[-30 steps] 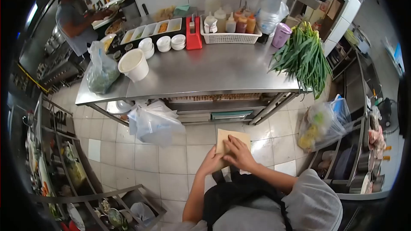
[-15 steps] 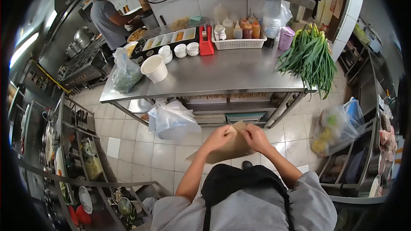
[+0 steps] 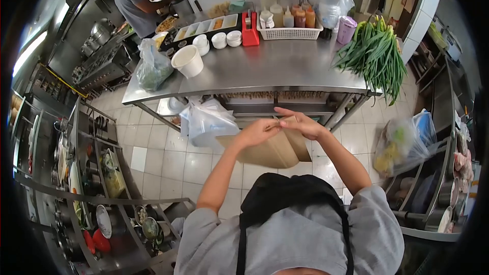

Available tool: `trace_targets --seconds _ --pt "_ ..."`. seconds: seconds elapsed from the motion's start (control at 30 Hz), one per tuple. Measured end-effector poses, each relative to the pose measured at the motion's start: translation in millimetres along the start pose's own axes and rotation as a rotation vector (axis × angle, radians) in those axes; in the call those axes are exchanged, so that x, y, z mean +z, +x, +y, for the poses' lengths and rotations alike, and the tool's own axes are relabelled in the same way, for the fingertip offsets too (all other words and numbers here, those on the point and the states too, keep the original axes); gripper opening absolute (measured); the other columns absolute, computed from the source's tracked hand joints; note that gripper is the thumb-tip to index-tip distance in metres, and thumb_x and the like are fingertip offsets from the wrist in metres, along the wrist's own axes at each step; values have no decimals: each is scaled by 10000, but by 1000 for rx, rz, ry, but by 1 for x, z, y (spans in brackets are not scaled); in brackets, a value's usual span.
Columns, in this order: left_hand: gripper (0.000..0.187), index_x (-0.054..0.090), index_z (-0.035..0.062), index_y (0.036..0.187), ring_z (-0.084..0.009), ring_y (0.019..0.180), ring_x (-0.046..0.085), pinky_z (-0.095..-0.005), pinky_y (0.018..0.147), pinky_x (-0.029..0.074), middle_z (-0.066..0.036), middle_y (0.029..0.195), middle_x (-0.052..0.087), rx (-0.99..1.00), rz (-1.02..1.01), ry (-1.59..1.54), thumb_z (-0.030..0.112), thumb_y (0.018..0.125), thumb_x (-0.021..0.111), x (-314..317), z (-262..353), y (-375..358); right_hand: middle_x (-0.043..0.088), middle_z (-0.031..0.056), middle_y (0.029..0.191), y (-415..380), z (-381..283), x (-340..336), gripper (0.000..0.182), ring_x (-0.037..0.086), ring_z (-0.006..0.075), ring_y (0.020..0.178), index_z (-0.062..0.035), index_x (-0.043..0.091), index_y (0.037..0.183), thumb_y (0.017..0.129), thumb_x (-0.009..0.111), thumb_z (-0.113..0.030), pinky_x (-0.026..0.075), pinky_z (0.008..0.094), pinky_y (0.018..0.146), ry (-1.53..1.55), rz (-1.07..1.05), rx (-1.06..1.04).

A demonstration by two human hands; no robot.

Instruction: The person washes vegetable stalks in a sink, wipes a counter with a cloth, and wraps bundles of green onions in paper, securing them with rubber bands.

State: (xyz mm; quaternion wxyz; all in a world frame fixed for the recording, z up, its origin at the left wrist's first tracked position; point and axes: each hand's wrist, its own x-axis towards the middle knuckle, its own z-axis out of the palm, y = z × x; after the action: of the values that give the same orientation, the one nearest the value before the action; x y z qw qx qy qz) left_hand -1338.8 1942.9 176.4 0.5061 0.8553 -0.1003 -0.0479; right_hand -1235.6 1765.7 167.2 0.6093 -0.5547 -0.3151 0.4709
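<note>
A brown paper bag [image 3: 267, 151] hangs in front of my apron, above the tiled floor. My left hand [image 3: 259, 132] is closed on its upper edge. At the top right of the bag, my right hand [image 3: 301, 124] grips the paper, with one finger stretched out toward the left. The fingertips of both hands meet at the top edge. The bag tilts, and a side fold shows on its right. Part of its top is hidden behind my fingers.
Ahead stands a steel table [image 3: 254, 74] with a white tub [image 3: 187, 62], a basket of sauce bottles [image 3: 290, 33], a red dispenser [image 3: 250, 30] and green onions [image 3: 374, 53]. Plastic bags [image 3: 206, 122] hang below. Shelves flank me [image 3: 109, 173]. A co-worker [image 3: 135, 7] stands at the back left.
Both hands and the bag have risen slightly. My right hand has opened out from a fist-like pinch, with a finger now extended. The bag has turned, showing its side fold.
</note>
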Motion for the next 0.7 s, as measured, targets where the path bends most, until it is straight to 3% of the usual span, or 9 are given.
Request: trace_targets --seconds 0.03,0.07,0.13,0.17,0.3,0.37,0.47,0.6,0.7 --pt "312 551 -9 926 -152 620 471 -308 607 414 -86 666 522 -3 2 -4 298 896 505 -6 3 -1 565 114 1111 4 -1 3 700 490 161 1077 23 406 1282 772 686 -364 347 300 953 -35 30 -28" --pt "295 552 -1 913 -176 611 482 -316 601 413 -98 656 525 -92 -7 134 288 896 498 -14 11 -3 565 114 1111 9 -1 4 700 490 161 1077 23 406 1282 772 686 -364 347 300 953 -36 26 -25" --pt "279 552 7 900 -200 603 492 -325 594 413 -110 647 528 -189 -16 267 279 896 490 -14 13 -8 601 79 994 17 3 7 500 540 133 926 24 533 1095 777 687 -330 417 285 837 -257 175 -20" --pt "274 550 13 876 -241 620 522 -346 595 419 -135 668 549 -168 85 296 277 897 481 -12 12 -8 611 38 873 19 4 15 338 538 98 792 0 572 905 780 685 -292 445 281 718 -260 263 -116" --pt "262 546 45 820 -352 685 570 -429 584 425 -180 734 594 -125 344 475 283 893 467 -5 8 -8 627 91 821 27 -2 30 310 573 138 737 8 597 869 793 658 -286 452 295 678 -351 405 -226" --pt "250 551 57 820 -357 674 576 -448 576 427 -166 717 599 -144 367 568 284 889 473 -2 1 -5 624 144 750 32 -3 33 288 595 204 683 9 625 788 804 628 -279 459 321 660 -544 524 -192" --pt "219 561 81 810 -357 627 582 -462 549 433 -142 669 601 -96 459 706 275 881 487 3 -11 2 616 170 733 51 11 30 304 596 291 672 10 637 741 809 607 -285 460 354 656 -521 629 -205" --pt "174 565 102 784 -331 563 585 -438 500 439 -133 618 596 46 642 811 246 867 512 16 -37 6 624 141 696 72 30 14 278 604 286 661 3 643 801 821 587 -268 464 369 655 -661 634 -268" --pt "150 568 106 803 -320 529 579 -427 477 435 -124 629 604 28 660 817 233 865 520 21 -52 8 628 167 757 81 32 13 294 598 360 744 -34 667 771 805 600 -318 472 414 683 -742 615 -90"
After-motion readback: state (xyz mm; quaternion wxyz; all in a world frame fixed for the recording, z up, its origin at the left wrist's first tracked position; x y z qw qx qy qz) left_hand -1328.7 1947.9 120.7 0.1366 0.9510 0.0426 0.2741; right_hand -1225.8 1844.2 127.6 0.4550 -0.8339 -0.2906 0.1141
